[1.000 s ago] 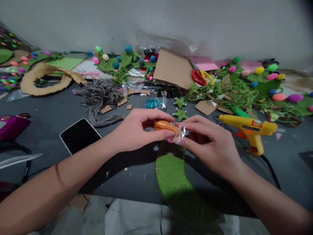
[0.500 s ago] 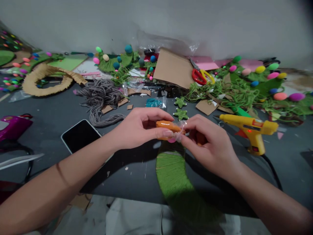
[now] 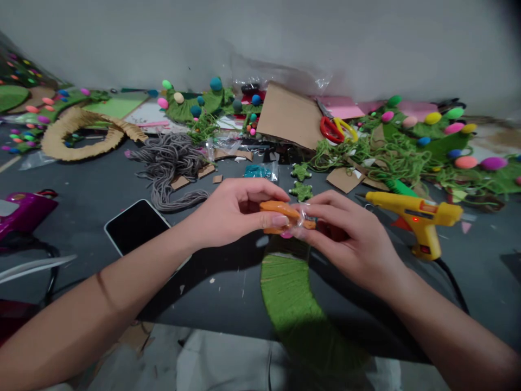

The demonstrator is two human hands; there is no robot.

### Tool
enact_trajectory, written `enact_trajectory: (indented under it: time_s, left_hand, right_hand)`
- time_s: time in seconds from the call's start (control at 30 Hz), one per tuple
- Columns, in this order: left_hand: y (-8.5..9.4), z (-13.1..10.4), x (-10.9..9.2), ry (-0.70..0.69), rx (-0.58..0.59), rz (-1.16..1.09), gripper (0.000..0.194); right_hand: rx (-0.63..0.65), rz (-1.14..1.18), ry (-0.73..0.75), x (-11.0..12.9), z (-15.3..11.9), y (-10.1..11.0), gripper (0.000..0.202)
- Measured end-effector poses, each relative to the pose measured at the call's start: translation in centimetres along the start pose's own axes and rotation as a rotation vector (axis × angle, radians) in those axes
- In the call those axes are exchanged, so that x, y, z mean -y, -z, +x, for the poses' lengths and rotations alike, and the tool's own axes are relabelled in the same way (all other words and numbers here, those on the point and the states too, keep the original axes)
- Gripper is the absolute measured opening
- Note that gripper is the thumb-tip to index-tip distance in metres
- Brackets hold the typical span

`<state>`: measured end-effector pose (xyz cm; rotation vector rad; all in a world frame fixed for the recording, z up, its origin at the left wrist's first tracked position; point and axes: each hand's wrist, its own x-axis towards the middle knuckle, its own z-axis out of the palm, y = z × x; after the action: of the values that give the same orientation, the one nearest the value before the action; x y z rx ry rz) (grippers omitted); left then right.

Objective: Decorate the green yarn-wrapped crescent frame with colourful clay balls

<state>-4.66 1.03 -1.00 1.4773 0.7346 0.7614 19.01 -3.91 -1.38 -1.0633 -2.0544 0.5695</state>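
The orange bundle [image 3: 277, 207] is up in both hands, above the tabletop [image 3: 480, 271], just over the far end of a green-wrapped band [image 3: 288, 293] that curves back toward the person. The left hand [image 3: 232, 212] grips it between thumb and fingers; the right hand [image 3: 350, 222] has its fingers pinched on the clear plastic [image 3: 302, 213] at the bundle's end. Over the last second, more orange has come to show on the right of that plastic, by the right fingers, while the left grip has barely moved. I'd judge the handling is all about that wrapped end, with the plastic still on. A phone [image 3: 136, 225] and a yellow glue gun [image 3: 394, 201] lie well apart on either side. Beyond sit two green stars [image 3: 301, 190], a teal packet [image 3: 257, 171], grey yarn [image 3: 173, 155] and, farther, scissors [image 3: 331, 129] beside cardboard [image 3: 288, 117].
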Motion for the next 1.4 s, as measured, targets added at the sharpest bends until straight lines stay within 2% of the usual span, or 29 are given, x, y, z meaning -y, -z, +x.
enact_trajectory:
  time_s: [0.17, 0.27, 0.3, 0.37, 0.43, 0.47, 0.53, 0.6, 0.7, 0.77, 0.83, 0.87, 0.93, 0.97, 1.03, 1.13, 1.23, 1.3, 1.4]
  left_hand:
    - [-0.5, -0.1, 0.1, 0.024, 0.039, 0.015, 0.026]
    - [-0.1, 0.0, -0.1, 0.03, 0.03, 0.056, 0.026]
    - [0.3, 0.0, -0.3, 0.029, -0.005, 0.086, 0.026]
    - [1.6, -0.1, -0.8, 0.024, -0.12, 0.16, 0.027]
    - [3.5, -0.2, -1.4, 0.014, -0.256, 0.234, 0.027]
    - [4.6, -0.3, -1.7, 0.001, -0.318, 0.266, 0.026]
    - [6.7, -0.4, -2.2, 0.016, -0.415, 0.399, 0.026]
    - [8.7, -0.5, -2.3, 0.096, -0.526, 0.605, 0.028]
    - [10.8, -0.4, -1.4, 0.173, -0.618, 0.727, 0.031]
    - [11.8, -0.3, -0.3, 0.151, -0.62, 0.69, 0.035]
    - [12.4, -0.3, 0.9, 0.137, -0.57, 0.684, 0.038]
    - [12.7, -0.4, 1.3, 0.143, -0.536, 0.712, 0.038]
    - [13.2, -0.4, 2.0, 0.15, -0.499, 0.817, 0.034]
    - [13.4, -0.4, 2.3, 0.154, -0.496, 0.871, 0.033]
    - [13.7, -0.2, 2.5, 0.137, -0.511, 0.961, 0.033]
    - [13.3, 0.2, 2.3, 0.003, -0.572, 1.017, 0.035]
    - [11.0, 0.3, 0.9, -0.146, -0.631, 0.92, 0.027]
    - [8.1, -0.3, -0.6, -0.195, -0.585, 0.778, 0.024]
    - [1.8, -1.8, -2.9, -0.189, -0.456, 0.557, 0.016]
  right_hand:
    - [-0.026, -0.022, 0.029, 0.1, -0.2, -0.5, 0.01]
    - [-0.064, -0.052, 0.051, 0.2, -0.3, -0.2, 0.01]
    - [-0.116, -0.067, 0.042, 0.2, -0.3, 0.1, 0.009]
    - [-0.309, -0.07, -0.033, 0.2, -0.1, 0.9, 0.009]
    - [-0.512, 0.029, -0.148, 0.1, 0.1, 1.7, 0.014]
    - [-0.544, 0.116, -0.207, 0.0, 0.2, 2.0, 0.015]
    - [-0.433, 0.309, -0.308, -0.2, 0.4, 2.3, 0.015]
    - [-0.232, 0.447, -0.396, -0.4, 0.5, 2.3, 0.017]
    - [-0.052, 0.639, -0.549, -0.8, 0.6, 2.1, 0.016]
    - [-0.029, 0.77, -0.602, -1.0, 0.7, 2.0, 0.024]
    - [-0.088, 0.853, -0.608, -1.1, 0.8, 2.0, 0.04]
    - [-0.126, 0.872, -0.61, -1.1, 0.8, 2.0, 0.039]
    - [-0.172, 0.894, -0.64, -1.1, 1.0, 2.1, 0.019]
    - [-0.182, 0.909, -0.662, -1.1, 1.0, 2.1, 0.015]
    - [-0.187, 0.938, -0.696, -1.0, 1.0, 2.3, 0.032]
    - [-0.224, 0.93, -0.723, -1.1, 1.0, 2.4, 0.043]
    - [-0.207, 0.901, -0.709, -1.1, 0.9, 2.3, 0.042]
    - [-0.171, 0.901, -0.657, -1.1, 0.8, 2.2, 0.037]
    - [-0.179, 0.837, -0.564, -0.7, 0.7, 2.1, 0.029]
